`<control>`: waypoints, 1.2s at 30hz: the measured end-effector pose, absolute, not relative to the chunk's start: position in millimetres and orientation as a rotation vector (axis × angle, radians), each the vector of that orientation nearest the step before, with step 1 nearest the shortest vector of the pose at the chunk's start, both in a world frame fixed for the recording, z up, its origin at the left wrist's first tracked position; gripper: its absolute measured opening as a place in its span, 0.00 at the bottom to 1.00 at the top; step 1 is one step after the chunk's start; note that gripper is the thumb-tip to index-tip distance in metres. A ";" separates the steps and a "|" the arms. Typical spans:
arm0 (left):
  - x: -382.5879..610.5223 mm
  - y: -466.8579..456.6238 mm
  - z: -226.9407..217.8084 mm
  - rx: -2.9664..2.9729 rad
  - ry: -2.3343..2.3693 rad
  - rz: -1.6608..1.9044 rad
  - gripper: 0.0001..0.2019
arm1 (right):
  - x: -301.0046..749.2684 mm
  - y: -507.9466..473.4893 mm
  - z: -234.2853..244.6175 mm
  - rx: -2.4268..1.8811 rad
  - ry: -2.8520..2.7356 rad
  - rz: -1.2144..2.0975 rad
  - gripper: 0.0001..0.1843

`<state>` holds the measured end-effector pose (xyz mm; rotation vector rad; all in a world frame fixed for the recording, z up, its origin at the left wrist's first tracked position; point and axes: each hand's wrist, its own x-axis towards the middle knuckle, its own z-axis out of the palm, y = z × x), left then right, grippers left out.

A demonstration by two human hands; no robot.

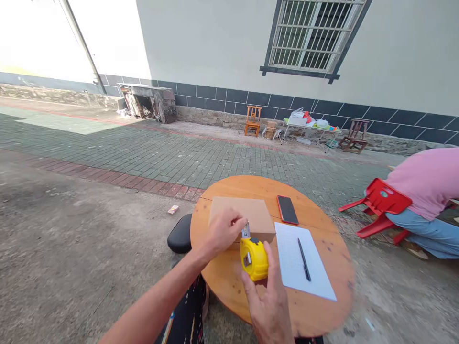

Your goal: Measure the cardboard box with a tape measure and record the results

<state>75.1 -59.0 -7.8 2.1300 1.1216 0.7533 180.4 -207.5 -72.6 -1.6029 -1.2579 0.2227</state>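
A yellow tape measure (258, 262) is in my right hand (270, 301), its thumb and fingers closed round the case. A short length of the metal blade (245, 231) sticks out of it towards the box. My left hand (225, 229) is closed at the blade's end, pinching it between thumb and finger. Beneath and behind that hand lies a flat brown cardboard box (251, 210); part of it is hidden by the hand. Right of the box, a sheet of paper (292, 258) carries a black pen (304, 259).
The round wooden table (337, 267) bears these things and a dark phone (287, 209) with a red edge. A black rounded seat (180, 234) stands at its left. At right, a person in pink (426, 177) bends forward on a red plastic chair (387, 196).
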 end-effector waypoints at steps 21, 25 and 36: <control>38.4 -81.5 -147.5 1.423 1.345 1.328 0.33 | 242.9 -196.0 -42.7 -1.346 -0.932 0.655 0.32; 44.5 -82.1 -158.8 1.445 1.275 1.335 0.29 | 245.5 -167.8 -37.7 -1.379 -1.136 0.582 0.31; 44.5 -84.6 -156.3 1.519 1.328 1.289 0.27 | 233.0 -74.7 -33.3 -1.545 -2.025 0.102 0.27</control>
